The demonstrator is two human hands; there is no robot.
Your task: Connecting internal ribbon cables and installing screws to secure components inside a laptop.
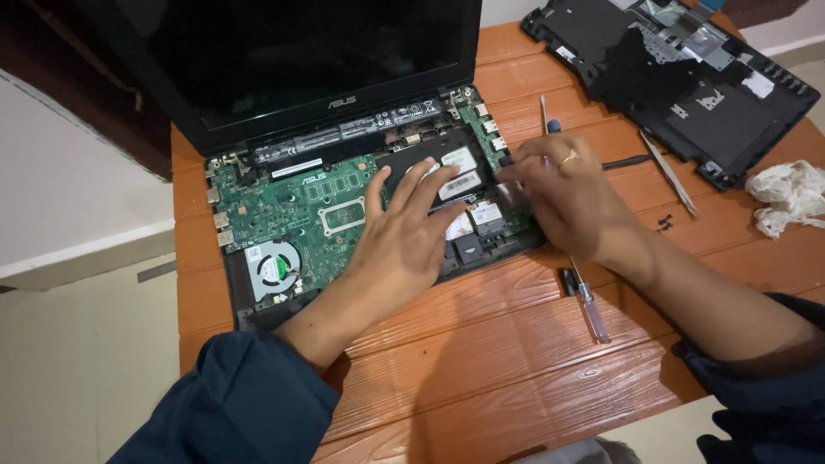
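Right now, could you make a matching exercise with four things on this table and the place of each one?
Things:
1. fan
2. rag
3. cover
4. screwdriver

Places:
A. far right corner of the table
B. near left part of the green board
C. right edge of the table
D. on the wood, under the right wrist

Pairs: 1-B, 2-C, 3-A, 4-D

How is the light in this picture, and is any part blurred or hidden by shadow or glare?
Head view: the light is soft and even, the green circuit board sharp. The left hand and right hand throw only faint shadows on the wooden table. The dark screen shows weak reflections, no strong glare. The white cloth looks slightly overexposed. The dark sleeves at the bottom edge lose detail.
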